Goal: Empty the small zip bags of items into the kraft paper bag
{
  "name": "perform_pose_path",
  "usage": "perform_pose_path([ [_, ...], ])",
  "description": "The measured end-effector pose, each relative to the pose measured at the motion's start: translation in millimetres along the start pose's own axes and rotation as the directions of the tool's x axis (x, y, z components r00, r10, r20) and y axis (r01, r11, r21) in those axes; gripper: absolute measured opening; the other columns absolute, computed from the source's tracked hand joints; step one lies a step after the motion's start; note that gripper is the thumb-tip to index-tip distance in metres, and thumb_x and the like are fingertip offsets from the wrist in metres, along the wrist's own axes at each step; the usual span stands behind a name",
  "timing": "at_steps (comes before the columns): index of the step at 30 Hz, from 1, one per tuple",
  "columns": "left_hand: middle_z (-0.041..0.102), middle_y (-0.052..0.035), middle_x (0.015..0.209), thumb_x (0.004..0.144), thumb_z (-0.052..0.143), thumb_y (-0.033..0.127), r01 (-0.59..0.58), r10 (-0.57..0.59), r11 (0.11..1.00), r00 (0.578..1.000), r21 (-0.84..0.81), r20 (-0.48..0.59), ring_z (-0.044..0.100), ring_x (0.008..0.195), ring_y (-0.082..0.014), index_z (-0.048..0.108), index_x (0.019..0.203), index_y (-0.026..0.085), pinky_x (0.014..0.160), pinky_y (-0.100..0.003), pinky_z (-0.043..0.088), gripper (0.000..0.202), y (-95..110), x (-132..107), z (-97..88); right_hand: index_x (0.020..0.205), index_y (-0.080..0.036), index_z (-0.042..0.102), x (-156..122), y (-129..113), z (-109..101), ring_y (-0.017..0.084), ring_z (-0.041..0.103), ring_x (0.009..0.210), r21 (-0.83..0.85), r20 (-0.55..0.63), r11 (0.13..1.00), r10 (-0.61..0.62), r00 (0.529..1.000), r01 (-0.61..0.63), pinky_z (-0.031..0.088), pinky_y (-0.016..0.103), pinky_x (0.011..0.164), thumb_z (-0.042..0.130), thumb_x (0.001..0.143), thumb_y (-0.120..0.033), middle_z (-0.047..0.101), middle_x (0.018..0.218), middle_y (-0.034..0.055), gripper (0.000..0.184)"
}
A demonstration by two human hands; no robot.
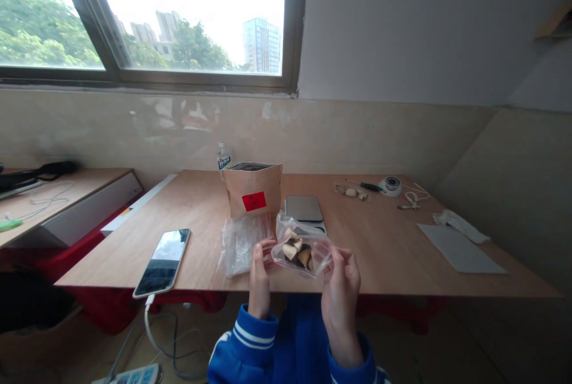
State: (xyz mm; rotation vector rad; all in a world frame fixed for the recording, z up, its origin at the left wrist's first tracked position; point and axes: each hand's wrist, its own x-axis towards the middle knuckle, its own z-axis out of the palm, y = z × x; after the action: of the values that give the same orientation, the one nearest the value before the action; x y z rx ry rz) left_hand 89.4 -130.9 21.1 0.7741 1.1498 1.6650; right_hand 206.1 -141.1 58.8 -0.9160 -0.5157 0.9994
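Note:
Both of my hands hold a small clear plastic bag (300, 248) with several tan and dark dried pieces inside, just above the near edge of the wooden table (393, 247). My left hand (260, 280) pinches the bag's left edge, fingers closed. My right hand (340, 289) pinches its right edge, fingers closed. A stack of empty clear bags (243, 242) lies on the table just left of it. Behind stands an open brown paper pouch (252, 189) with a red label.
A small scale (304, 209) sits behind the bag. A phone (163, 261) on a cable lies at the left. At the back right are a screwdriver (365, 186), a round white gadget (392, 185), loose pieces (352, 192) and a white sheet (459, 248). A bottle (223, 159) stands behind the pouch.

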Motion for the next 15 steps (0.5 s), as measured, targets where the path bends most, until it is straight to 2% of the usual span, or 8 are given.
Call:
perform_pose_path([
  [3,0.066,-0.0077,0.107,0.082,0.051,0.055,0.215,-0.177,0.94,0.971,-0.265,0.158,0.06,0.099,-0.022,0.061,0.11,0.02,0.086,-0.033,0.048,0.046,-7.7,3.6,11.0,0.087,-0.017,0.057,-2.4,7.5,3.3,0.02,0.067,0.089,-0.013,0.066,1.0,0.027,0.997,-0.026,0.053,0.036,0.081,0.059,0.079,-0.046,0.07,0.094,0.0069,0.03],
  [6,0.069,-0.0087,0.1,0.081,0.055,0.048,0.324,-0.235,0.857,0.938,-0.4,0.256,0.064,0.095,-0.0221,0.063,0.108,0.017,0.087,-0.034,0.05,0.042,-5.9,12.5,22.5,0.094,-0.017,0.058,-4.8,14.4,5.0,0.022,0.065,0.097,-0.074,0.136,0.997,-0.003,0.991,0.013,0.05,0.038,0.086,0.055,0.082,-0.048,0.068,0.102,0.0092,0.033],
  [9,0.069,-0.0087,0.098,0.085,0.048,0.05,0.306,-0.245,0.824,0.951,-0.476,0.187,0.065,0.091,-0.0194,0.064,0.106,0.016,0.084,-0.031,0.051,0.043,-3.3,31.9,23.7,0.096,-0.019,0.058,-6.6,17.4,4.1,0.02,0.062,0.1,-0.167,0.114,0.977,-0.116,0.987,0.134,0.047,0.038,0.09,0.052,0.085,-0.047,0.063,0.111,0.0087,0.031],
  [11,0.068,-0.0097,0.101,0.087,0.039,0.055,0.271,-0.247,0.8,0.962,-0.535,0.118,0.065,0.09,-0.0188,0.063,0.107,0.016,0.08,-0.031,0.052,0.05,-7.6,48.4,16.4,0.096,-0.019,0.058,-8.5,17.0,3.0,0.019,0.061,0.098,-0.198,0.136,0.96,-0.172,0.976,0.197,0.046,0.038,0.091,0.048,0.087,-0.046,0.062,0.11,0.0079,0.03],
  [13,0.068,-0.0107,0.096,0.087,0.037,0.057,0.234,-0.266,0.774,0.963,-0.589,0.033,0.065,0.084,-0.0196,0.065,0.1,0.015,0.072,-0.031,0.053,0.051,-18.1,63.0,4.7,0.096,-0.019,0.059,-12.1,14.7,3.5,0.019,0.061,0.098,-0.203,0.217,0.953,-0.179,0.96,0.224,0.045,0.038,0.092,0.044,0.09,-0.045,0.063,0.107,0.0074,0.03],
  [15,0.069,-0.0071,0.088,0.085,0.048,0.046,0.145,-0.215,0.752,0.976,-0.643,-0.031,0.065,0.077,-0.0172,0.065,0.093,0.017,0.067,-0.029,0.052,0.035,-31.6,72.1,-7.1,0.098,-0.019,0.061,-17.1,10.2,7.6,0.019,0.06,0.1,-0.222,0.332,0.947,-0.15,0.931,0.232,0.045,0.037,0.093,0.04,0.092,-0.042,0.064,0.106,0.007,0.031],
])
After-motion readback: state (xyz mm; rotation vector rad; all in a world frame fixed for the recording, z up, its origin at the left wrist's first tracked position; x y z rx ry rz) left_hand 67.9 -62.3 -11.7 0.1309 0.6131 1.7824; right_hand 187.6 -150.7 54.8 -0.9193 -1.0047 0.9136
